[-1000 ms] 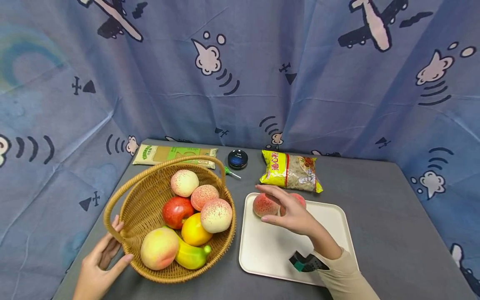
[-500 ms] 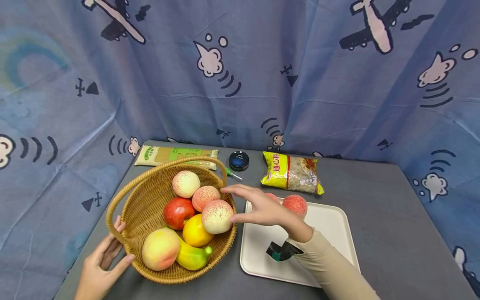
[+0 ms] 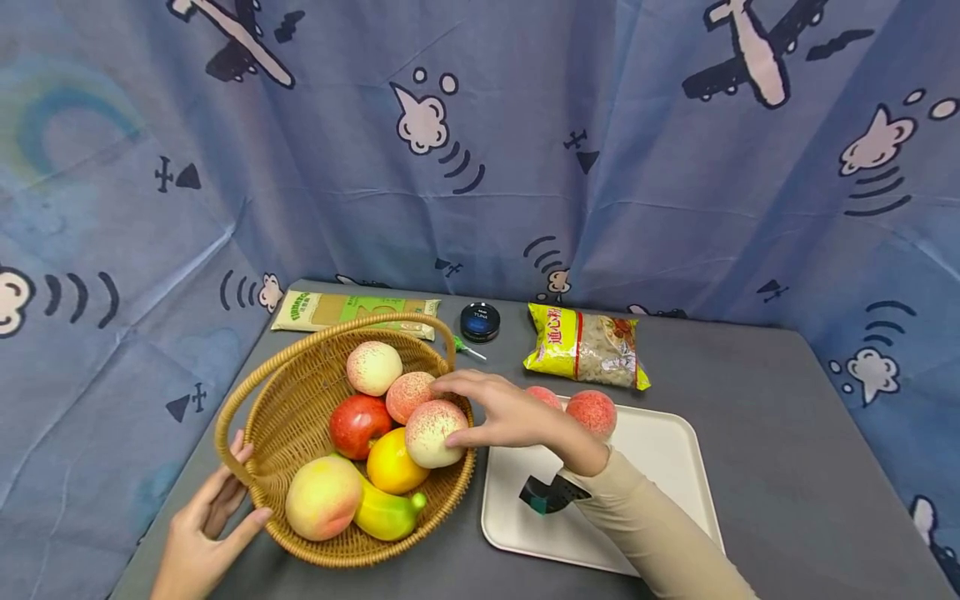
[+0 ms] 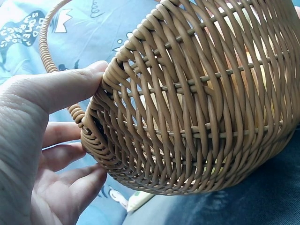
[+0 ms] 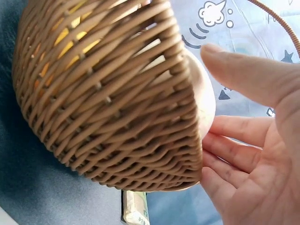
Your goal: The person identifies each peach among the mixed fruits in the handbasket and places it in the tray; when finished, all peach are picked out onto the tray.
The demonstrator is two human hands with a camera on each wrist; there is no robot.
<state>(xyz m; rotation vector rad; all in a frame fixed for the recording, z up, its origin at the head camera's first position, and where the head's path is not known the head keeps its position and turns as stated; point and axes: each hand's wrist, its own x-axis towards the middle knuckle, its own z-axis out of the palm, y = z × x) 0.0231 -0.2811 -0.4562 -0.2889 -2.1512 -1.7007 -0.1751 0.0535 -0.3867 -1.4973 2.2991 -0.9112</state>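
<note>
Grey table [image 3: 780,433] with basket [image 3: 281,417], tray [image 3: 663,458]

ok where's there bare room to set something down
Bare: the table right of the white tray, and the tray's near-left corner. Crowded: the right half of the wicker basket, full of fruit, the right hand at its rim.

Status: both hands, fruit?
Left hand touching basket rim. Right hand spread at front pale peach, not closed. Peach inside basket. Pink peach close beside it, possibly in the way.
</note>
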